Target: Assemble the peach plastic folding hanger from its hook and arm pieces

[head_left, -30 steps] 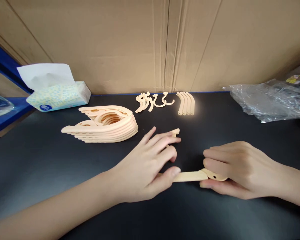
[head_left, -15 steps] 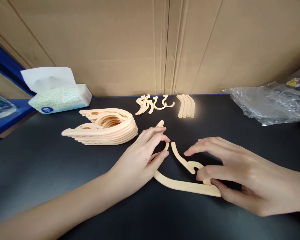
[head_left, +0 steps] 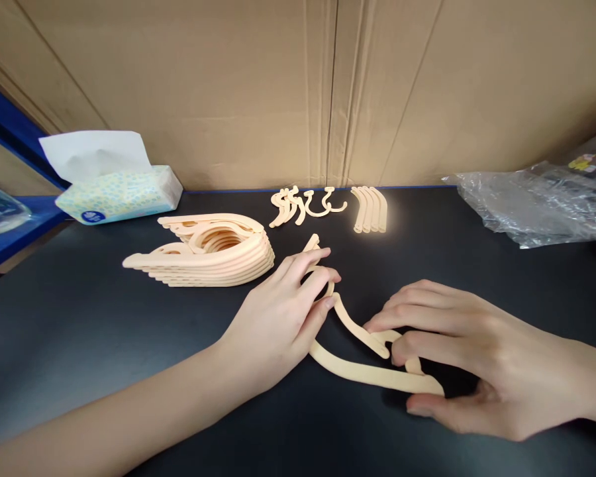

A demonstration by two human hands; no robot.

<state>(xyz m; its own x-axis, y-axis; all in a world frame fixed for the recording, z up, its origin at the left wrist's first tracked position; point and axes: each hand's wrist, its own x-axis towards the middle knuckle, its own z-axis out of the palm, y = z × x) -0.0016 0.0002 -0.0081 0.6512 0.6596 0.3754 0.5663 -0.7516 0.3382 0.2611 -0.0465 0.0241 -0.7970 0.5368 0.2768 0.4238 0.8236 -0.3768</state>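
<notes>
Hanger arms (head_left: pixel 362 351) now meet beyond the left hand (head_left: pixel 278 318)'s pinch; right hand (head_left: pixel 471 358) clamps the hinge end.

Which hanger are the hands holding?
The single peach hanger at the front, gripped by the left hand and right hand. The other hangers lie stacked, untouched.

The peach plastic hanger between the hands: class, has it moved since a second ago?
Yes. The peach plastic hanger has unfolded from a flat strip into an open V; its far arm now reaches toward the stack of folded peach hangers, under the left hand.
</notes>
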